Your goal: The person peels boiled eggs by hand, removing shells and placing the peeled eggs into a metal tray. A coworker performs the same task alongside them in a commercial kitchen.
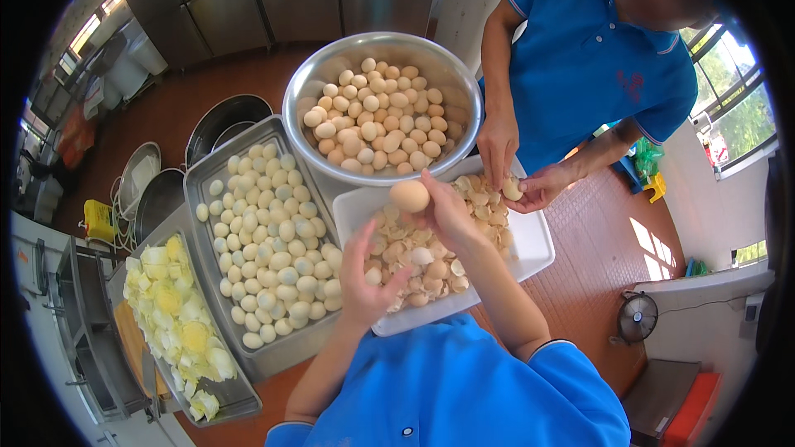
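Note:
My right hand (pixel 448 210) holds a brown egg (pixel 410 196) in its shell by the fingertips, over a white plastic tray (pixel 534 242) heaped with broken eggshells (pixel 428 270). My left hand (pixel 371 279) is at the tray's left side, fingers apart, holding nothing. Beyond the tray stands a large metal bowl (pixel 463 84) of brown eggs in their shells. On the left a metal tray (pixel 202 183) holds many peeled eggs (pixel 273 248), some with bluish-grey patches.
A co-worker (pixel 571 68) in a blue shirt holds a pale egg (pixel 512 189) over the shell tray's far right corner. At the far left, another metal tray (pixel 248 406) holds cut cabbage (pixel 171 304), beside a knife (pixel 149 372) and a wooden board (pixel 130 338). Black pans (pixel 214 121) stand beyond.

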`<state>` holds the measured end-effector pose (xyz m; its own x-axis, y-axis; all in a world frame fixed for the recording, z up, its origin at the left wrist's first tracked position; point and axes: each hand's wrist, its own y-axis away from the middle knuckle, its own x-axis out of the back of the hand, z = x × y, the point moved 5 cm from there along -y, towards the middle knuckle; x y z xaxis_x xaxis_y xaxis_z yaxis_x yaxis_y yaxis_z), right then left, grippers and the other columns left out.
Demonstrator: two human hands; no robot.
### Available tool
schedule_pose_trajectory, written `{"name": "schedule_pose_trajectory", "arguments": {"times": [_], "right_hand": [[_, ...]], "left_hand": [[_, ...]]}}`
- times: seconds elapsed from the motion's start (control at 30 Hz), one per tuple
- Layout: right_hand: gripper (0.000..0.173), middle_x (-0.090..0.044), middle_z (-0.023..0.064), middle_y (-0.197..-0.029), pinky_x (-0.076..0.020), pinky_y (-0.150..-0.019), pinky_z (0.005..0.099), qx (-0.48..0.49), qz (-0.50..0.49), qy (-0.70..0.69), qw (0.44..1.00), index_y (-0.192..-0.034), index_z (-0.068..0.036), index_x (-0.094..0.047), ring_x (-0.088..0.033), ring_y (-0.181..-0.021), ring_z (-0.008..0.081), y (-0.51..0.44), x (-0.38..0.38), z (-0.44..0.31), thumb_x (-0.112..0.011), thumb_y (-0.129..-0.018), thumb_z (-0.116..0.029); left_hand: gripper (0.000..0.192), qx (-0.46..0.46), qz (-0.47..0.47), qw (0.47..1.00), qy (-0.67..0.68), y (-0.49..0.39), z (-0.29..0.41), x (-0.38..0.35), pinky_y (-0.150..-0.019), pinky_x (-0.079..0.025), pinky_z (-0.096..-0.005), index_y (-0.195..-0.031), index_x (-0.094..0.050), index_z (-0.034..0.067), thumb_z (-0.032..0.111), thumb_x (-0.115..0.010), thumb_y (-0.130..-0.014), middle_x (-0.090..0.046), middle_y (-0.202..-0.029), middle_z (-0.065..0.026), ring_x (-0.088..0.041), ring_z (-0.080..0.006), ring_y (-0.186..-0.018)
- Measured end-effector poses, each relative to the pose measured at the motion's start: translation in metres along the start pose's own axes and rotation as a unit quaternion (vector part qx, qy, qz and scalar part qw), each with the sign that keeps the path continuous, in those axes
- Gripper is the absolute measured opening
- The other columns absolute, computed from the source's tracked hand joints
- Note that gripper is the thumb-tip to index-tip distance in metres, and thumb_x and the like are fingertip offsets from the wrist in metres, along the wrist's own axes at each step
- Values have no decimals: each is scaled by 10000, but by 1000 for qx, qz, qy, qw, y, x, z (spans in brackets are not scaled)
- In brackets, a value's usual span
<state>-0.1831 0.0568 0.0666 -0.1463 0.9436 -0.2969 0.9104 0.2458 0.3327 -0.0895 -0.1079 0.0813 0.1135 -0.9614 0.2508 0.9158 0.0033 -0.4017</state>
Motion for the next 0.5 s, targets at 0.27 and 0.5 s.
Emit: {"name": "schedule_pose_trajectory", "arguments": {"times": [0.27,0.5], "right_hand": [[389,-658,84,-1033,-478,-638,229,132,-138,141,971,-1239,-51,-599,-612,-844,126,4,-21,16,-647,-925,-277],[422,-671,126,-1074,-508,-775,301,366,134,513,765,-1210,-1,-606,-625,-942,179,-84,8,2,-679,-880,-252]], "left_hand": [[845,62,17,998,-27,-23,-27,-15,-977,-457,-388,-1469,-330,13,140,-798,-777,-473,-1361,-199,-509,-307,-1230],[810,158,40,986,-28,40,-37,-8,-983,-451,-449,-1460,-308,10,115,-761,-796,-398,-1415,-194,-425,-320,-1305]]}}
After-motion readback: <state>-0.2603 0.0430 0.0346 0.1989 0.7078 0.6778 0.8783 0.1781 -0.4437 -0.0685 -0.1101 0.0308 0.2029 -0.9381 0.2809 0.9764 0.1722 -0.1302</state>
